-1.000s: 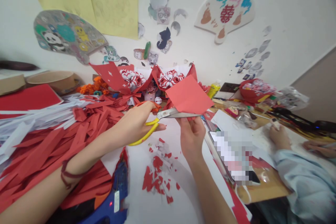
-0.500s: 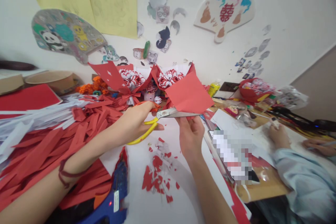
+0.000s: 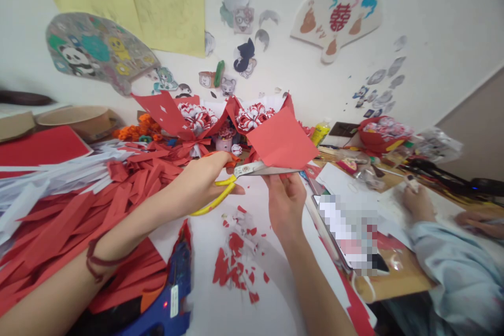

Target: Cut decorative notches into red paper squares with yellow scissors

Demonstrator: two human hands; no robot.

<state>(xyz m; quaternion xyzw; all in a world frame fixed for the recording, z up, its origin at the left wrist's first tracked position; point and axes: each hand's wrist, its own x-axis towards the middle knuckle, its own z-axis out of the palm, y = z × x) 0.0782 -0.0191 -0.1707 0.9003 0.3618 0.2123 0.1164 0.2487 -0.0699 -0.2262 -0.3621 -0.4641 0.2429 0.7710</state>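
1 pc. red paper [image 3: 282, 139], squarish, plain, near side clamped in my R hand [image 3: 286, 199] above far edge of white sheet [image 3: 208, 273]; yellow-hdld. scissors [image 3: 250, 169] gripped in my L hand [image 3: 207, 176], blades alongside.

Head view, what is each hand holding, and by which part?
Left hand: scissors, by the handles. Right hand: red paper, by its lower end.

A panda-painted fan [image 3: 96, 52] beside yellow paper [image 3: 161, 5] on the white wall [image 3: 441, 5]
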